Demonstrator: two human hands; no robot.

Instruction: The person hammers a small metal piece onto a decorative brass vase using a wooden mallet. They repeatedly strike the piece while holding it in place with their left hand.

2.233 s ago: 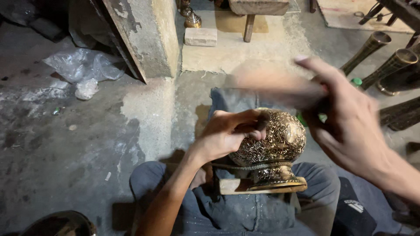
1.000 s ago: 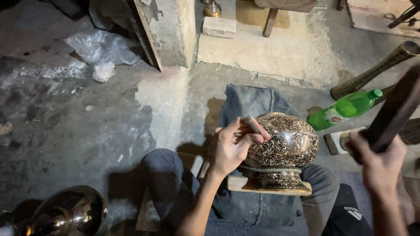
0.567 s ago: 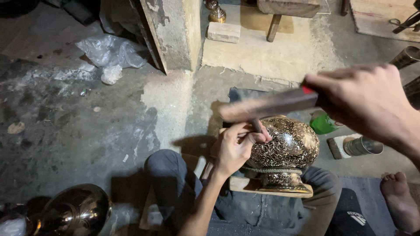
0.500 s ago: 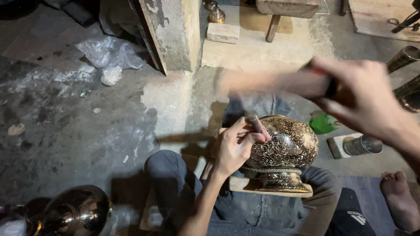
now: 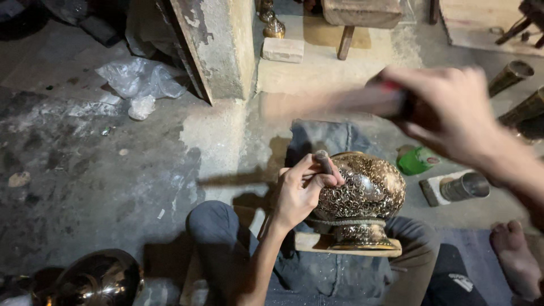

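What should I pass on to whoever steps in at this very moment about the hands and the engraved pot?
Left hand: grips a chisel, tip against the brass pot.
Right hand: raised above the pot, gripping a hammer, blurred in motion.
The pot sits on a wooden block across the lap.
Done: ornament covers the visible body.
Left: cannot tell which spots remain; the far side is hidden.

Your left hand (image 5: 301, 190) is curled tight, fingers pinched together, forearm angled up from below. Your right hand (image 5: 447, 116) is raised, fisted, motion-blurred.
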